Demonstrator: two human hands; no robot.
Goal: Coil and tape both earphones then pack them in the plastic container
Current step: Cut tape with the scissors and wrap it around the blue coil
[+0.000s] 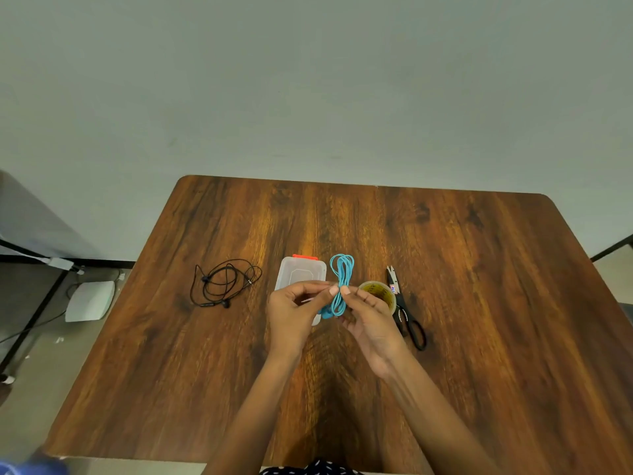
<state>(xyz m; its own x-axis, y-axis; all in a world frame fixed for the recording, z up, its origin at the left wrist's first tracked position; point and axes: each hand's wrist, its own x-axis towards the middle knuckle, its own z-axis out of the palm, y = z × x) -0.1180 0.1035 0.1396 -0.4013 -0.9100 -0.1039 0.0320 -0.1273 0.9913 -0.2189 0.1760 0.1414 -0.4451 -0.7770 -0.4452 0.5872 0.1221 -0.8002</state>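
Head view: my left hand [291, 308] and right hand [371, 318] pinch the coiled turquoise earphone cable [340, 286] at its waist, above the clear plastic container [301, 270]. I should keep loops pinched (they spring apart) before reaching the tape roll [378, 293].

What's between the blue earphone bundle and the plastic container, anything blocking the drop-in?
The container seems to have its lid on, orange latch at the far end, so the lid blocks packing. The left hand overlaps its near part. Both hands pinch the blue earphones just to the right of it; the right hand holds from the other side.
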